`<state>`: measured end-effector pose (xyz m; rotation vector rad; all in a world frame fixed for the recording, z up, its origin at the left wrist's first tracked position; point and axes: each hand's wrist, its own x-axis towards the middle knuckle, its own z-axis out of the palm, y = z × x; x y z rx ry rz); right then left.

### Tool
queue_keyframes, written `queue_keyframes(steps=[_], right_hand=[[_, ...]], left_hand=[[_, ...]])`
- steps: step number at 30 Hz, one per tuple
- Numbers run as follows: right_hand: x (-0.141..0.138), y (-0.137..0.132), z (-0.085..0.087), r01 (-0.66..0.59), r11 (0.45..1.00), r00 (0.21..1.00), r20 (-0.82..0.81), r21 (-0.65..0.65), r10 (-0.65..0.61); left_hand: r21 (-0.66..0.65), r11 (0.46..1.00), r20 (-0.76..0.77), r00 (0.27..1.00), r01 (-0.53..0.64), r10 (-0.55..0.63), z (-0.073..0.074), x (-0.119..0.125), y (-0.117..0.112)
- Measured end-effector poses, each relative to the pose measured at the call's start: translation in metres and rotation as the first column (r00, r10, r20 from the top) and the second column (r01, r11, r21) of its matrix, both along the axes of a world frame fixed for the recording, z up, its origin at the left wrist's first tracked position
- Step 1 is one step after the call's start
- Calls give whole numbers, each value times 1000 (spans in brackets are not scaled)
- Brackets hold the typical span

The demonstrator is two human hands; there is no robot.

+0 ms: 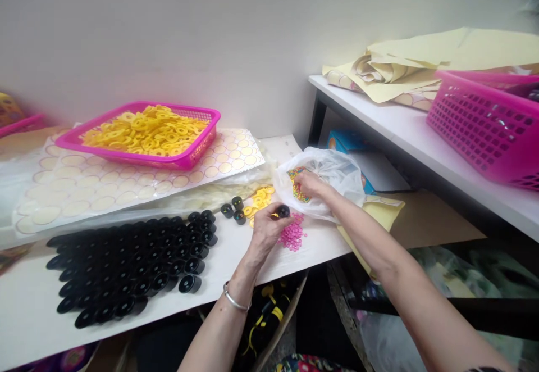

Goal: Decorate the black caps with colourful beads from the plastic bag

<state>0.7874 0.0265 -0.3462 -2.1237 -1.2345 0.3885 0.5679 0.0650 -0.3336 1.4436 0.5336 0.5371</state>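
My left hand is closed around a small black cup-shaped piece, held above the table near a pile of small pink beads. My right hand reaches into a white plastic bag full of small multicoloured beads. Its fingertips are down among the beads, so what they grip, if anything, is hidden. Beside the left hand lie loose yellow rings and three black cups. A large block of black cups stands in rows to the left.
A pink basket of yellow rings rests on sheets with printed circles at the back left. To the right, a raised white shelf carries another pink basket and yellow paper. Below the table edge is an open box with black and yellow pieces.
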Motion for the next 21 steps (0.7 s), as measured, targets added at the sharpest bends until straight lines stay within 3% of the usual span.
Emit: queue_keyframes(steps=[8, 13, 17, 21], right_hand=[[-2, -26, 1, 96, 951, 945, -327, 294, 6], [-15, -38, 14, 188, 856, 735, -647, 481, 202], [-24, -45, 34, 57, 871, 763, -584, 489, 278], [-29, -49, 56, -238, 898, 866, -339, 370, 369]], left_hand=[[-35, 999, 112, 994, 0, 4, 0, 18, 14], [63, 998, 68, 998, 11, -15, 7, 35, 15], [208, 978, -3, 1000, 0, 1, 9, 45, 14], [305, 952, -31, 1000, 6, 4, 6, 56, 14]])
